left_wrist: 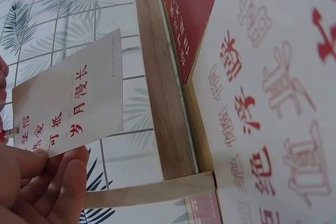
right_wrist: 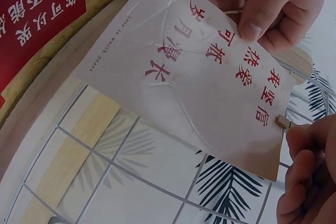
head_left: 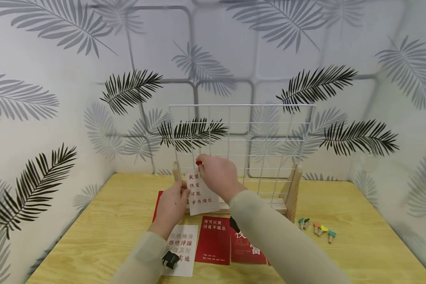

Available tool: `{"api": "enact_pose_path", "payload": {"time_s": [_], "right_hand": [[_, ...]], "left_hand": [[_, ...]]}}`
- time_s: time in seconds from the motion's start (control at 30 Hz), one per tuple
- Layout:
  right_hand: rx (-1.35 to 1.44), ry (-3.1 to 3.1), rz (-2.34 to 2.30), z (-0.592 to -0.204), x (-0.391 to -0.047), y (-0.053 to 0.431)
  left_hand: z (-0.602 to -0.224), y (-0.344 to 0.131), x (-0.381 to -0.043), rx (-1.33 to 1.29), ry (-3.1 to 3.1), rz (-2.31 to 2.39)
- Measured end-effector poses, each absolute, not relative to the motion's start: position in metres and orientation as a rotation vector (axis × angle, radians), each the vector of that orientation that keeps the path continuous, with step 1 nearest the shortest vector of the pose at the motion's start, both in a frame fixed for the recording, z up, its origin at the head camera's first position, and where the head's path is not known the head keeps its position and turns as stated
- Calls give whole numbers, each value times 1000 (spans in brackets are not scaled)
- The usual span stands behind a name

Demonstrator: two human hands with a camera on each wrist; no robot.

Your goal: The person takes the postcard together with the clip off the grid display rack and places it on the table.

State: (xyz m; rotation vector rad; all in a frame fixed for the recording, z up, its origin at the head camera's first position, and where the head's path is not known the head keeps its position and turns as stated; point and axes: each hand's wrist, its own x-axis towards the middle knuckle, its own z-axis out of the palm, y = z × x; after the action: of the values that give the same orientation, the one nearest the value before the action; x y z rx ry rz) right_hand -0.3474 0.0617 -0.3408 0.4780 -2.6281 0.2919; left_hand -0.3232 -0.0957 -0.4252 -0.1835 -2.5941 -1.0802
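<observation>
A white card [head_left: 203, 199] with red Chinese characters is held up before the white wire grid [head_left: 241, 105]. My left hand [head_left: 171, 206] pinches the card's side edge between thumb and fingers; the left wrist view shows the thumb [left_wrist: 29, 162] on its printed face. At the card's top edge my right hand [head_left: 219, 176] pinches a small wooden clothespin [right_wrist: 284, 122] with a red top [head_left: 198, 162]. The clothespin's tip meets the card's edge in the right wrist view. Whether it also grips a grid wire cannot be told.
The grid stands in wooden feet [head_left: 293, 191]. Before it on the wood-grain table [head_left: 355, 213] lie a white printed card [head_left: 181, 269], a red card [head_left: 213, 246] and another red card [head_left: 246, 257], partly under the right sleeve. Several coloured clothespins [head_left: 331, 235] lie at the right.
</observation>
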Motion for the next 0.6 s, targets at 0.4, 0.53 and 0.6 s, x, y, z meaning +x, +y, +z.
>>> {"api": "enact_pose_path", "payload": {"time_s": [0.4,0.53,0.6], "right_hand": [[477,-2600,354,-337,-345,61],[480,-2597,365,-336,-343,61],[494,-2592,370,-336,-343,61]], "left_hand": [[-420,-102,-322,-208,-2567,-944],[-419,-104,-324,-224,-2571,-928],[-419,-104,-324,-223,-2579,-925]]}}
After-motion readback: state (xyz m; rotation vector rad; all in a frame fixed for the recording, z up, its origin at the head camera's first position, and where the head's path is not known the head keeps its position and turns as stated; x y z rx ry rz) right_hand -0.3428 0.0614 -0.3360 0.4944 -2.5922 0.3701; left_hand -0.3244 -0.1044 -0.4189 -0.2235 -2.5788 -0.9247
